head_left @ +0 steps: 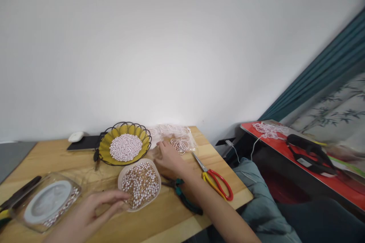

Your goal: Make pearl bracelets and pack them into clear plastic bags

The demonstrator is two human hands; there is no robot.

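My left hand (98,207) lies at the near rim of a shallow white bowl (156,193) filled with pearl and gold beads, its fingers loosely curved and touching the rim. My right hand (168,156) reaches past the bowl to a clear plastic bag of pearl beads (182,144) at the back of the wooden table (71,159). Its fingers rest on the bag, closed together; whether they grip it is hidden. A yellow wire basket (106,155) of pink pearls stands behind the bowl.
Red and yellow scissors (216,182) and green-handled pliers (185,197) lie right of the bowl. A clear box with a spool (47,202) sits at the left. A mouse (75,136) and dark pad (84,142) are at the back. A red side table (327,182) stands to the right.
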